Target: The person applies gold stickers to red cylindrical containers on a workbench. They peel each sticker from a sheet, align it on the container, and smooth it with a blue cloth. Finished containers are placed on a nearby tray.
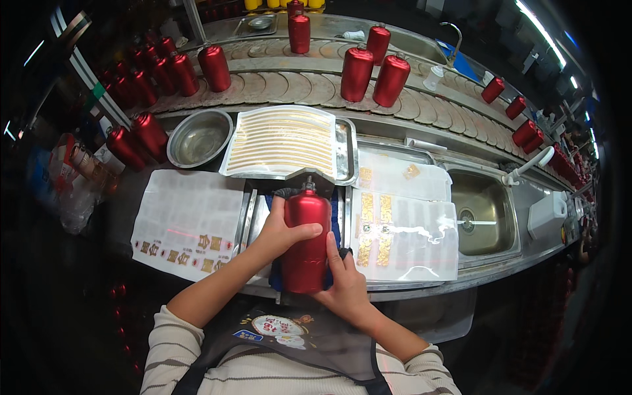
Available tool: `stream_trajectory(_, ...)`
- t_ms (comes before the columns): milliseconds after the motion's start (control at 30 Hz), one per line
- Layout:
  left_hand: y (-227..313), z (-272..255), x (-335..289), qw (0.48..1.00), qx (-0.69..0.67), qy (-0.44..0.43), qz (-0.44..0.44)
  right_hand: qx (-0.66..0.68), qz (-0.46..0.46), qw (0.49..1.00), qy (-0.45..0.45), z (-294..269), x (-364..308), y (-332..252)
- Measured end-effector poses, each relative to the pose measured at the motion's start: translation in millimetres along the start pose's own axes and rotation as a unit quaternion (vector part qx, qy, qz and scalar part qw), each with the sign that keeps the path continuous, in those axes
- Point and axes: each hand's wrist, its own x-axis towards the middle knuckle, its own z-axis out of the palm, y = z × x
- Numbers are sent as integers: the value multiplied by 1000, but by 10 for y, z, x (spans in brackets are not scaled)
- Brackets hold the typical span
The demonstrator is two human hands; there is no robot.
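Observation:
A glossy red bottle (306,240) lies on its side on a blue pad (336,210) in front of me, its neck pointing away. My left hand (280,230) grips its upper left side, thumb laid across the body. My right hand (345,280) cups its lower right side near the base. A clear sheet with gold label strips (375,227) lies just right of the bottle. Another sheet with small gold labels (187,224) lies to the left.
A tray holding a sheet of thin gold stripes (283,141) sits beyond the bottle, beside a steel bowl (199,137). Several red bottles (372,72) stand on the curved conveyor (276,85) behind. A steel sink (484,210) with a tap is at the right.

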Motion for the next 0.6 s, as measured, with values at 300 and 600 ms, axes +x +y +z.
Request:
stream_trajectory(300,6,-6,67,1000,8,21,-10,105,-17,994,24,-876,941,379)
stream_trajectory(600,65,-290,-6,996,28,86,-5,-189,151,914,325,-1555,3849,1759)
